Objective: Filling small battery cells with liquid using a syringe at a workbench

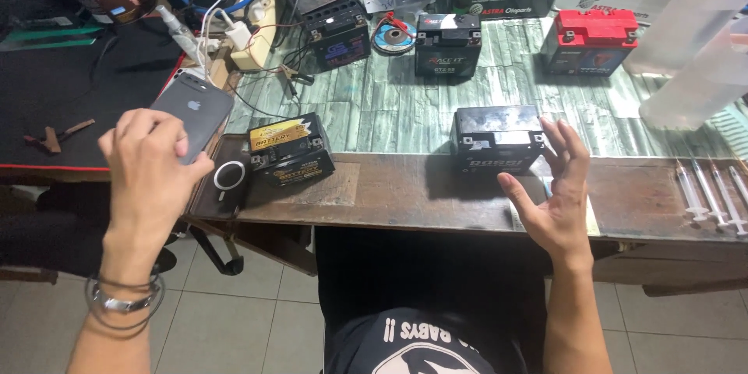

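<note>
here, left hand (148,157) wrapped around a grey smartphone (192,107), fingers clenched over its lower edge, screen side turned toward the wearer, back facing the camera; held up off the bench, probably to read it. right hand (557,191) released, fingers spread and slightly curled, palm turned inward, touching nothing, hovering just beside the right front corner of a black battery (497,139) standing upright near the front edge of the workbench (389,195); open like that, apparently ready to close on the case or just let go of it.

further left, a black battery with a yellow label (291,149) lying tilted near a dark phone case with a white ring (222,183). along the back, three more batteries well apart: a black one with leads clipped on (336,27), a black one with a white label (447,43), a red-topped one (590,40). beside the first, a white power strip (257,27) with a tangle of cables, likely for charging. at the right edge, syringes (713,196) laid side by side, and clear plastic bottles (697,39) behind them.

worn wooden front strip, green patterned covering behind, a black mat (70,101) to the left. pale tiled floor (249,319) below.
</note>
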